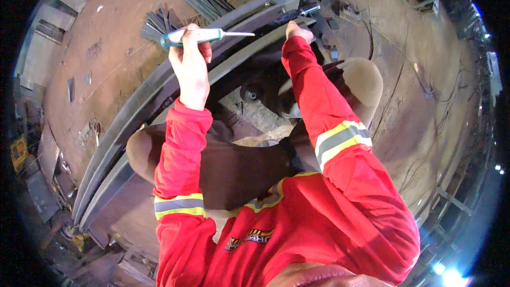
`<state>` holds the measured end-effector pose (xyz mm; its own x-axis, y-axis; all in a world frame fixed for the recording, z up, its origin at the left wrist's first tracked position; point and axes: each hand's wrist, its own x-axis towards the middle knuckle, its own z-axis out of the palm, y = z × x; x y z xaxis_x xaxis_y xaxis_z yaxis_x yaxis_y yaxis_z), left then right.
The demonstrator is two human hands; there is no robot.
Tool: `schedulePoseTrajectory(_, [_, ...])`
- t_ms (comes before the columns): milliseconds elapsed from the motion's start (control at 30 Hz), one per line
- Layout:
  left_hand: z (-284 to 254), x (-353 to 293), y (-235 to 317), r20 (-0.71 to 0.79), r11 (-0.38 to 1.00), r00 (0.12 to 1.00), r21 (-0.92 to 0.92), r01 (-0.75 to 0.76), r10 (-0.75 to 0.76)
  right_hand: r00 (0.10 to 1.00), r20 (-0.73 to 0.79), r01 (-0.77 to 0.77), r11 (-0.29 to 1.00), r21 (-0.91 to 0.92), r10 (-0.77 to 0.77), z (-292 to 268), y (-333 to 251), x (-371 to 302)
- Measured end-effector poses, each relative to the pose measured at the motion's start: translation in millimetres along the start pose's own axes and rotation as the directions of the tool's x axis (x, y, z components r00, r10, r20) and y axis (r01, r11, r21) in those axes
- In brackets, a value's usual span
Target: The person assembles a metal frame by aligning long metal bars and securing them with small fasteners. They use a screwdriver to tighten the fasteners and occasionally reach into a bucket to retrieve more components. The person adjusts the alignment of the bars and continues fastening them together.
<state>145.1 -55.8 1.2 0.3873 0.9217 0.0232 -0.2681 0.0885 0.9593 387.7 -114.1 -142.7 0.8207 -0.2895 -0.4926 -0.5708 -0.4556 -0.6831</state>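
Observation:
My left hand is closed around the white and teal handle of a screwdriver. Its thin shaft points right, above the long steel beams. Near the beams' far right end is my right hand, fingers curled at the near beam's edge. What those fingers grip is mostly hidden by the hand itself. Just beyond it, a short shiny metal rod sticks out between the beam ends. The beams run from there down to the lower left, in front of my knees.
Two bundles of dark flat metal strips lie on the brown floor beyond the beams. Thin cables trail over the floor at right. Scrap metal and clutter gather at lower left. My bent knees are close to the beams.

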Motion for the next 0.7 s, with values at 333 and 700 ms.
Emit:
schedulePoseTrajectory(333, [-14,0,4,-0.103,0.999,0.994,-0.006,0.045,-0.046,0.989,-0.119,-0.057,0.974,0.221,0.085,10,4,1])
schedulePoseTrajectory(700, [-30,-4,8,-0.113,0.996,0.993,-0.078,0.032,-0.041,0.996,-0.072,-0.049,0.998,0.041,0.051,9,-2,16])
